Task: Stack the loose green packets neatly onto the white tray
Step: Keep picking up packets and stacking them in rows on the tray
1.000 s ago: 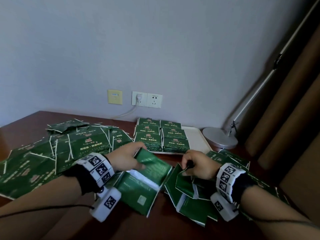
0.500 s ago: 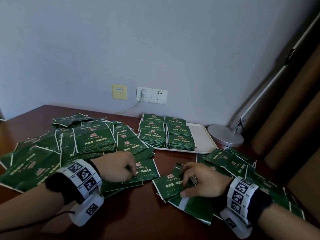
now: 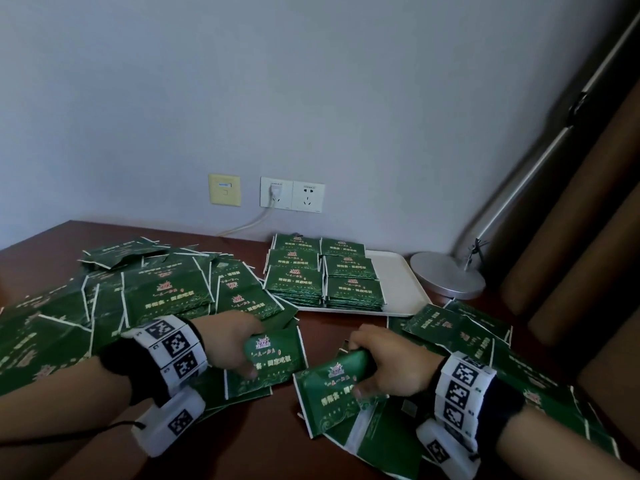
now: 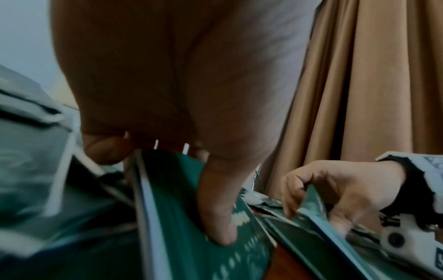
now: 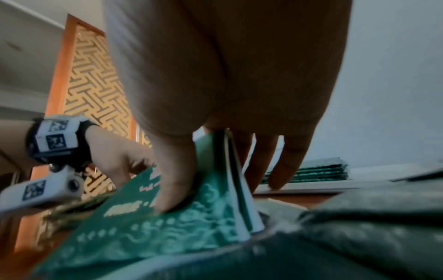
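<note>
Near the table (image 3: 263, 441) edge, packets are pinched in each hand's grip, left hand (image 3: 231, 341) and right hand (image 3: 393, 362); pickup step; carrying to the far tray (image 3: 398, 282) seems next.

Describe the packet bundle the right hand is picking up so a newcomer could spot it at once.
Start at the white tray by the wall and come toward the camera to the table's near edge. There the right hand grips a green packet bundle, thumb on its printed face. Unlike the flat loose packets around it, its gripped end is raised and bent over.
</note>
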A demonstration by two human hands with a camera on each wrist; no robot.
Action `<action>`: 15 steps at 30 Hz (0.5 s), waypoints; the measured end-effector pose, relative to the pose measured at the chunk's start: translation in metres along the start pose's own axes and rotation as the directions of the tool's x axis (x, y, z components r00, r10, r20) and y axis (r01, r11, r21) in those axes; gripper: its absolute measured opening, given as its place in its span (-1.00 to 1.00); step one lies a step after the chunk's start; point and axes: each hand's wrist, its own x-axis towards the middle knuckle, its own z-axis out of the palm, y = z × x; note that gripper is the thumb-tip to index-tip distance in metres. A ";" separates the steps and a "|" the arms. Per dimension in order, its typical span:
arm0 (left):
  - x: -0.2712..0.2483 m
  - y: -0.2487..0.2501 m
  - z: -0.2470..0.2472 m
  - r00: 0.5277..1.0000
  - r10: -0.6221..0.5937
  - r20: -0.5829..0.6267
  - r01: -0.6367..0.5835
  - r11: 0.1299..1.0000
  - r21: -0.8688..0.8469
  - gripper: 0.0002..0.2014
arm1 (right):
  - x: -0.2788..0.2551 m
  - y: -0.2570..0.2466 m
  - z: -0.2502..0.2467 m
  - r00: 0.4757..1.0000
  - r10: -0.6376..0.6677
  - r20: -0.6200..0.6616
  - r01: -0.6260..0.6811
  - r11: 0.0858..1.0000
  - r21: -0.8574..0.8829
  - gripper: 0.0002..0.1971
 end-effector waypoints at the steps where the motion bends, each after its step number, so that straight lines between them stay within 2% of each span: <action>1: 0.002 0.004 -0.008 1.000 0.025 0.015 -0.025 1.000 0.012 -0.66 | -0.003 0.002 -0.006 1.000 -0.009 -0.025 0.011 0.997 0.082 -0.62; 4: 0.006 0.017 -0.042 0.995 0.097 0.012 -0.097 0.995 -0.023 -0.84 | -0.010 0.015 -0.037 0.998 -0.015 -0.058 0.036 0.927 0.373 -0.75; 7: 0.022 0.032 -0.089 0.988 0.126 -0.089 -0.131 0.989 -0.064 -0.84 | -0.008 0.039 -0.078 0.978 0.006 -0.208 0.111 0.830 0.546 -0.66; 9: 0.043 0.044 -0.120 0.979 0.112 -0.169 -0.135 0.982 -0.131 -0.88 | -0.001 0.059 -0.106 0.934 0.116 -0.338 0.148 0.735 0.661 -0.61; 12: 0.085 0.066 -0.157 0.965 0.083 -0.250 -0.153 0.949 -0.277 -0.83 | 0.013 0.089 -0.137 0.860 0.315 -0.401 0.190 0.532 0.825 -0.62; 15: 0.135 0.091 -0.182 0.935 0.017 -0.354 -0.170 0.899 -0.403 -0.83 | 0.030 0.128 -0.151 0.772 0.455 -0.444 0.214 0.471 0.856 -0.62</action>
